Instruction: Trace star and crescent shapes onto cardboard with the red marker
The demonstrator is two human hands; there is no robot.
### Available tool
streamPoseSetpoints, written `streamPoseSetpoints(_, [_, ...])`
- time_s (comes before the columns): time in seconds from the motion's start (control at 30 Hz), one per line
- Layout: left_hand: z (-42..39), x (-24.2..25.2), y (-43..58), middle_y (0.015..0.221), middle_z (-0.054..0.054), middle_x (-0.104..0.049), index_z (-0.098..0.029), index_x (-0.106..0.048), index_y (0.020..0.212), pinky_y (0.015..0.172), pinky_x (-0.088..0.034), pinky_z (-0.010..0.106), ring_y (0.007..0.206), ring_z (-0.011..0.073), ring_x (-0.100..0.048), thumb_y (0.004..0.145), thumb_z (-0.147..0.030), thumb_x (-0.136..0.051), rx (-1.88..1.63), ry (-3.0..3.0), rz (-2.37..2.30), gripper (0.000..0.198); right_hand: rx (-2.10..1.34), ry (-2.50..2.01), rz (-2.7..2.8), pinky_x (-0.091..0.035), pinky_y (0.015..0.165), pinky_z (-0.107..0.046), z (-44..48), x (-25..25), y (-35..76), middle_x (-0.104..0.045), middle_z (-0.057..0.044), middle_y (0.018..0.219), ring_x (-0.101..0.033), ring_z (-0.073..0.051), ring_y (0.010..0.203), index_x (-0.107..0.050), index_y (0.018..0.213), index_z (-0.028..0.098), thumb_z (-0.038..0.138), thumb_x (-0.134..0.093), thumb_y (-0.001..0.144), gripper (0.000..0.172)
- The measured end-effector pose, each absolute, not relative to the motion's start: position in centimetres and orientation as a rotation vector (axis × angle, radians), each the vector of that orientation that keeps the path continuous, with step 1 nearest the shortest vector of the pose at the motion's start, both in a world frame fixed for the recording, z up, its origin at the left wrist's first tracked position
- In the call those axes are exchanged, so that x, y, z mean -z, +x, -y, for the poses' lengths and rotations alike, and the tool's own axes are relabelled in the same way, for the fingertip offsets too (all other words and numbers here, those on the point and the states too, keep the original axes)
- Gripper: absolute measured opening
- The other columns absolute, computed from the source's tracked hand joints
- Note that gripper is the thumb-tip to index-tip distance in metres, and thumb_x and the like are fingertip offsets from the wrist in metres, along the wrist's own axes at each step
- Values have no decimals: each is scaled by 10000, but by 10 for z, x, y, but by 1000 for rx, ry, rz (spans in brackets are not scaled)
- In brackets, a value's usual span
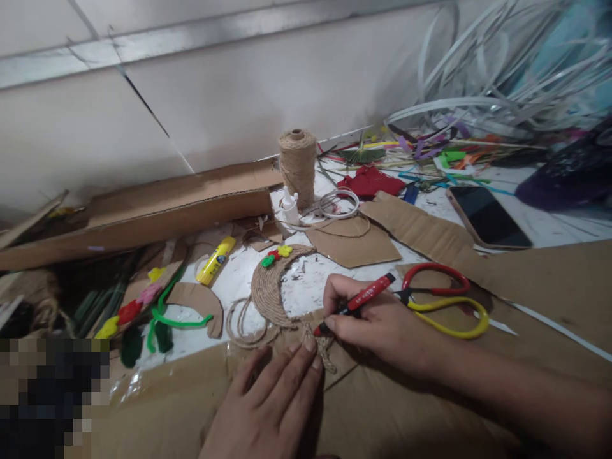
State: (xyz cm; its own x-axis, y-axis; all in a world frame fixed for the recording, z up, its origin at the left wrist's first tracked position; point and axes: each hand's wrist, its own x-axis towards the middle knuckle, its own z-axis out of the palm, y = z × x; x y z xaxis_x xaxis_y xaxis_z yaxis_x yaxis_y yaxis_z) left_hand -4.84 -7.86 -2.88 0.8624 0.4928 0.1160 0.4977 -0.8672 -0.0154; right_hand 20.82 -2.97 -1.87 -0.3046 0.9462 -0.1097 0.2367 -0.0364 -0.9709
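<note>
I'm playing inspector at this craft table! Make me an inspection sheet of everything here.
surface: white table with scraps on it; cardboard sheet under the hands
job's things: twine crescent on the table, scissors beside the right hand, twine spool
clutter: glue stick, green pipe cleaner, red cloth, phone
grippers: right hand grips red marker, tip near the twine; left hand lies flat on the cardboard sheet
cables: nothing seen for sure; white loop, cannot tell what it is
surroundings: white wall, white strips
</note>
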Motion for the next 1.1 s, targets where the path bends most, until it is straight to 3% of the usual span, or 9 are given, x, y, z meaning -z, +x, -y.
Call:
streamPoseSetpoints(0.17, [78, 28, -47, 1528, 72, -684, -164, -673, 1450, 1082, -539, 373, 1304, 251, -688, 1075, -690, -508, 168, -2900, 733, 667, -1428, -1252, 1497, -328, 579, -294, 28, 17, 207, -524, 53, 635, -450, -148, 605, -562, 772, 242, 209, -615, 807, 71])
streamPoseSetpoints(0.4, [75, 26, -46, 1525, 55, -688, -181, -681, 1445, 1087, -527, 350, 1306, 230, -685, 1065, -697, -532, 140, -2908, 719, 658, -1536, -1228, 1447, -320, 535, -261, 25, 17, 209, -512, 59, 611, -454, -133, 579, -571, 763, 234, 199, -638, 784, 78])
streamPoseSetpoints(0.6, [74, 23, -42, 1468, 49, -722, -167, -708, 1386, 1002, -558, 356, 1261, 211, -723, 1114, -674, -430, 161, -2814, 644, 640, -1705, -1219, 1239, -324, 489, -247, 17, 21, 210, -553, 70, 586, -458, -119, 500, -571, 845, 239, 328, -727, 818, 181])
streamPoseSetpoints(0.77, [74, 24, -43, 1481, 34, -710, -178, -705, 1389, 1016, -557, 355, 1271, 205, -723, 1120, -661, -431, 165, -2826, 664, 617, -1702, -1173, 1206, -316, 512, -243, 14, 22, 212, -498, 84, 602, -433, -114, 534, -583, 835, 232, 269, -708, 765, 148])
streamPoseSetpoints(0.97, [74, 27, -48, 1514, 43, -695, -201, -670, 1469, 1118, -515, 341, 1324, 220, -685, 1095, -664, -500, 139, -2899, 701, 619, -1714, -1148, 1307, -441, 663, -297, 15, 23, 211, -604, 16, 752, -650, -199, 747, -565, 819, 235, 296, -687, 803, 138])
streamPoseSetpoints(1.1, [75, 27, -47, 1528, 67, -686, -168, -667, 1466, 1150, -489, 346, 1346, 228, -662, 1077, -672, -531, 172, -2902, 704, 651, -1624, -1196, 1429, -410, 663, -305, 15, 20, 210, -561, 21, 734, -573, -188, 733, -548, 794, 240, 294, -652, 823, 121])
